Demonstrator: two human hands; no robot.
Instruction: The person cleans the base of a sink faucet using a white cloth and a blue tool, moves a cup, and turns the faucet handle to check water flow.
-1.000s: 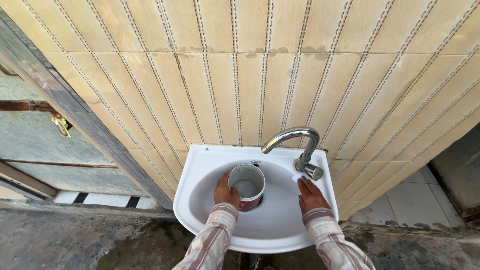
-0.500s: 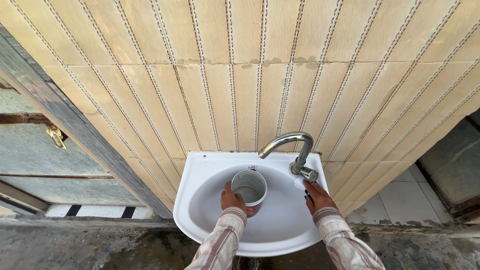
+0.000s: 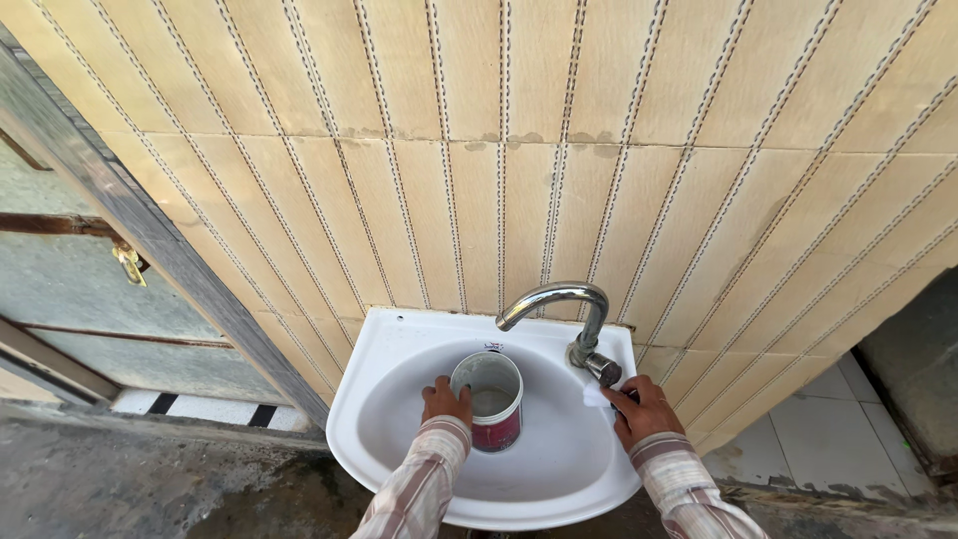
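Can [image 3: 489, 399] inside the sink [image 3: 399, 349], below the tap spout [image 3: 554, 297] at the sink's back edge. Left hand [image 3: 446, 401] left of the can; right hand [image 3: 639, 407] at the sink's right edge.

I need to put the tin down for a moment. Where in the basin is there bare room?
Bare patches: the basin floor in front of the tin, between the two sleeves, and the far left curve beside the left hand. It is crowded under the tap, where the right hand works.
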